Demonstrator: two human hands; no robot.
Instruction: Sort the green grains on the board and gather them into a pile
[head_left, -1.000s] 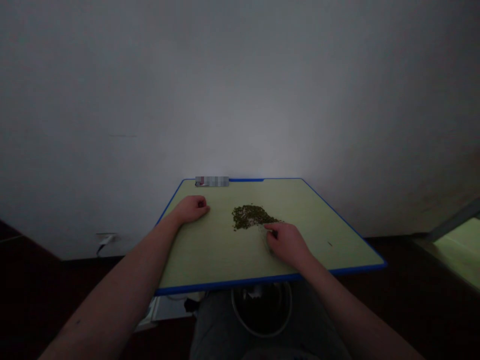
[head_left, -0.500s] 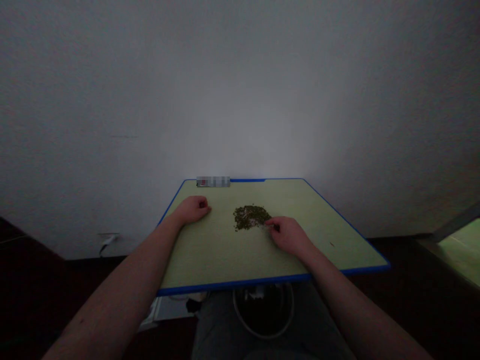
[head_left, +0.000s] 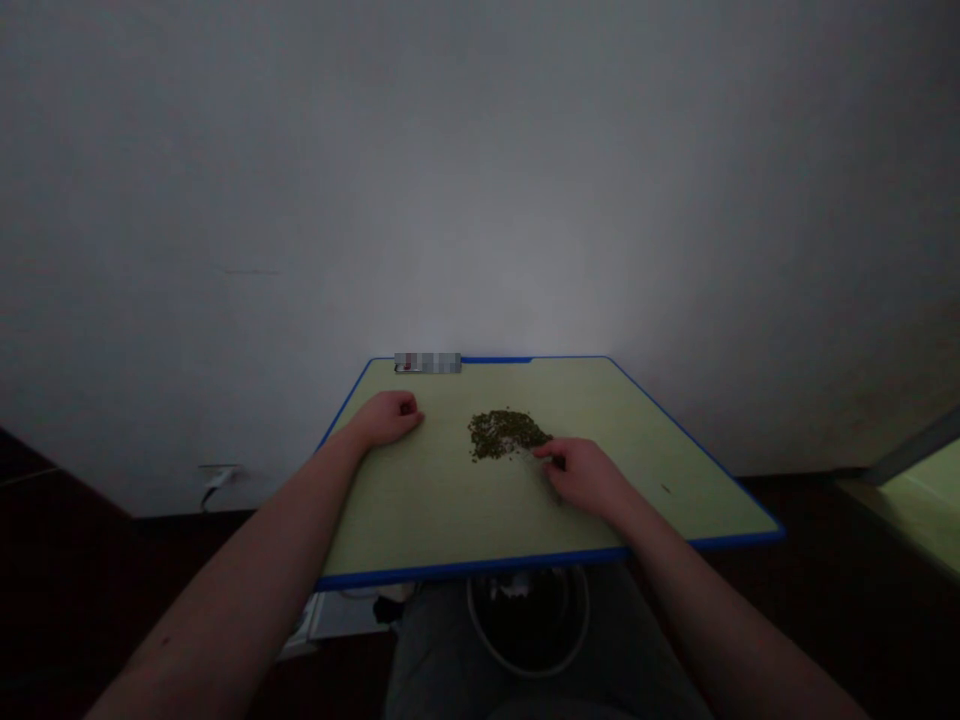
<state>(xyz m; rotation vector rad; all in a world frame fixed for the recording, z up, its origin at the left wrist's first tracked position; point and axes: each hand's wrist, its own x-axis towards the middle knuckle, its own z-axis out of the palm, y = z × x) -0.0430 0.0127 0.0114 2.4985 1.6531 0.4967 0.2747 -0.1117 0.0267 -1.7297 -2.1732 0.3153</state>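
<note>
A flat, loose pile of small green-brown grains (head_left: pixel 501 430), perhaps mung beans, lies near the middle of a pale yellow-green table (head_left: pixel 465 520) with a blue rim. At the pile's right edge is my right hand (head_left: pixel 583 474). Its index finger points left at the grains and its thumb is bent just below, the rest curled in. Whatever its fingertips hold is too small to make out. On the left of the table rests my left hand (head_left: pixel 388 418), curled into a loose fist apart from the pile. Its palm is hidden.
Below the table's front edge a round metal bowl (head_left: pixel 531 625) sits on my lap, its inside dark. A narrow pixelated object (head_left: pixel 427 363) lies along the back edge against the wall (head_left: pixel 480 180). A tiny dark bit (head_left: pixel 666 489) lies at right.
My right hand has shifted slightly right and toward me, uncovering more of the pile's right edge. My left hand stays in place.
</note>
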